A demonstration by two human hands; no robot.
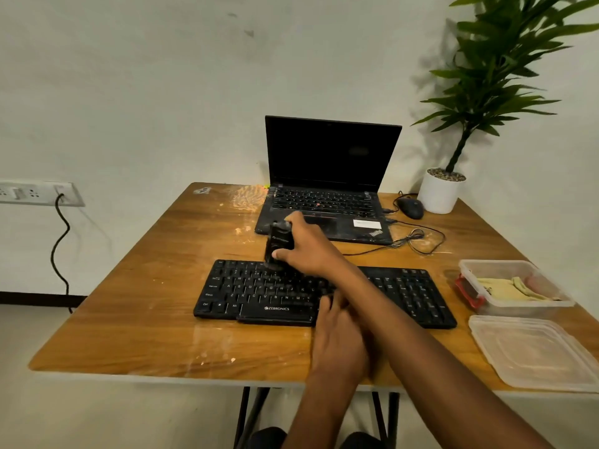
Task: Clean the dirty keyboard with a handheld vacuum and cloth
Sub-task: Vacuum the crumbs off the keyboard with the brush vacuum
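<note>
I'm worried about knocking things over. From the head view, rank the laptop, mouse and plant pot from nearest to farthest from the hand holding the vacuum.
1. Laptop, just behind the right hand gripping the vacuum.
2. Mouse, right of the laptop.
3. Plant pot, back right corner, beyond the mouse.

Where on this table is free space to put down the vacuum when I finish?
Widest bare patch: the table left of the keyboard, out to the table's left edge. Also the front strip between keyboard and near edge, left of the left hand. Crowded: the right side, with container, lid, mouse and cable.
</note>
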